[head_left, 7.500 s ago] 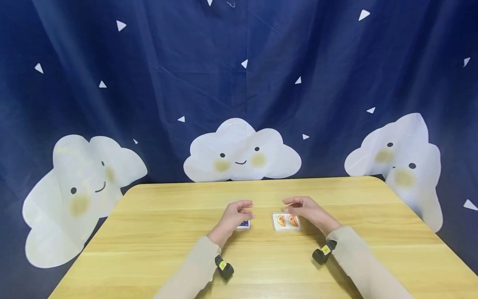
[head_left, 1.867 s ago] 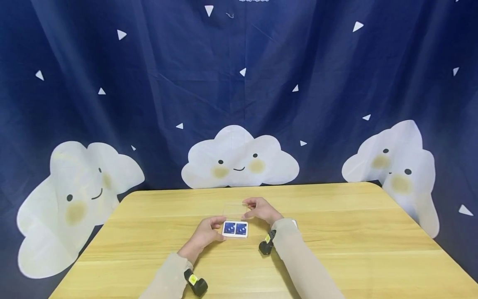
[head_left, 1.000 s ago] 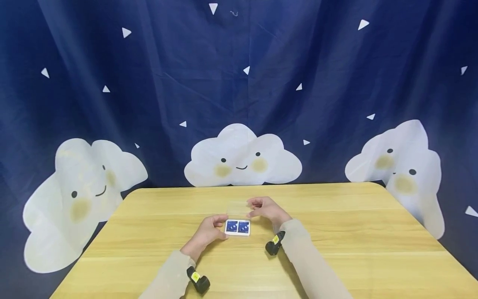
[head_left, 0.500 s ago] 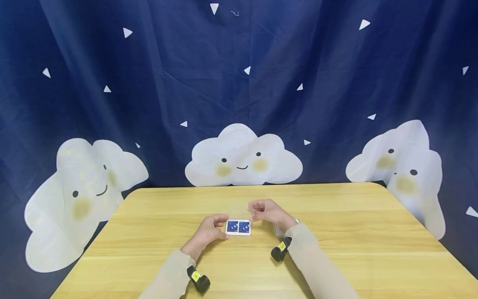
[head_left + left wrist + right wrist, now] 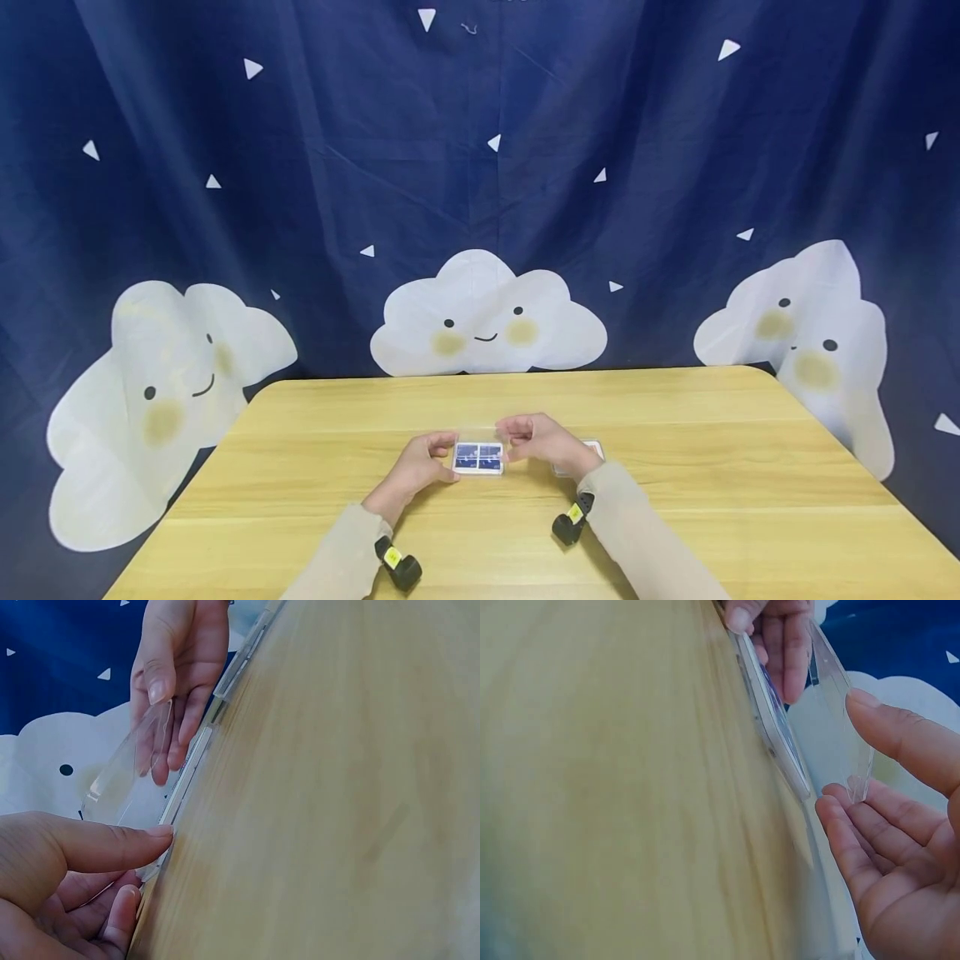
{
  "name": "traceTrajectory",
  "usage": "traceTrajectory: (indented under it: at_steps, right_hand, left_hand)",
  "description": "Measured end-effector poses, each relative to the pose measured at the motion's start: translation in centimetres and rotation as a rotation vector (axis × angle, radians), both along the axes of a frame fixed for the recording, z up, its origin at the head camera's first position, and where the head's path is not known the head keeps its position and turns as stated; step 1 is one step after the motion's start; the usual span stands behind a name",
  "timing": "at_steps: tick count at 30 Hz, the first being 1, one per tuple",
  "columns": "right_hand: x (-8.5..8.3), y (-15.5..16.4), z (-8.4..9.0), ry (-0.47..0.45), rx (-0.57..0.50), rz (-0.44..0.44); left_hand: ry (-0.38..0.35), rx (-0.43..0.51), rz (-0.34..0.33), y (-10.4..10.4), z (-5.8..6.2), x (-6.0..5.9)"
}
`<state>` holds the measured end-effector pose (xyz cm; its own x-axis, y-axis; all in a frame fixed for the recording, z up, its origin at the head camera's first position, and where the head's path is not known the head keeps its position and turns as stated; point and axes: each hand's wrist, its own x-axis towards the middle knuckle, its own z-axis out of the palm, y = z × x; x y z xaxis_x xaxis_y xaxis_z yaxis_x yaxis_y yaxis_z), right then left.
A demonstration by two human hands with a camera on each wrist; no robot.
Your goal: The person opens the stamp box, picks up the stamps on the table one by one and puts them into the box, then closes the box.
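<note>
A small flat white case (image 5: 478, 472) with two blue pictures lies on the table in the head view. My left hand (image 5: 412, 472) grips its left end, with the thumb on the near edge in the left wrist view. My right hand (image 5: 547, 442) pinches the right end of a clear plastic lid (image 5: 829, 712) between thumb and fingers. The lid is tilted above the case, apart from it at the right end in the right wrist view; whether its far edge touches cannot be told. The blue pictures show through it in the head view.
A second flat case (image 5: 592, 447) lies to the right, partly hidden behind my right wrist. The wooden table (image 5: 360, 408) ends at a dark blue curtain (image 5: 420, 167) with white clouds. Black cameras sit on both wrists.
From hovering apart near the two cases, my hands came to the blue-pictured one. The right hand has since lowered the lid towards me, over the case. The left hand stays at its end.
</note>
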<state>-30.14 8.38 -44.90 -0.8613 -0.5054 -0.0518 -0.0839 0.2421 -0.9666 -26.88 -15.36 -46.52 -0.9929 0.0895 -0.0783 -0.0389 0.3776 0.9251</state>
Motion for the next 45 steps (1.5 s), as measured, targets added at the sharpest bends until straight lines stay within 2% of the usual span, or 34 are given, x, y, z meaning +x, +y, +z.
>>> traceTrajectory:
  at_steps: [11,19,38,45]
  right_hand:
    - [0.9,-0.7,-0.3,0.020,-0.020,-0.010]
    - [1.3,-0.9,-0.4,0.030,-0.013,-0.014]
    - [1.7,-1.7,-1.3,0.037,-0.032,-0.070]
    - [2.3,-1.8,-0.5,0.060,-0.022,-0.076]
  left_hand:
    - [-0.002,-0.013,0.008,0.0,-0.2,0.1]
    - [-0.008,0.013,0.016,0.1,0.0,0.2]
    - [0.004,0.052,-0.011,-0.1,0.1,0.3]
    - [-0.006,0.049,-0.035,-0.2,0.1,0.1]
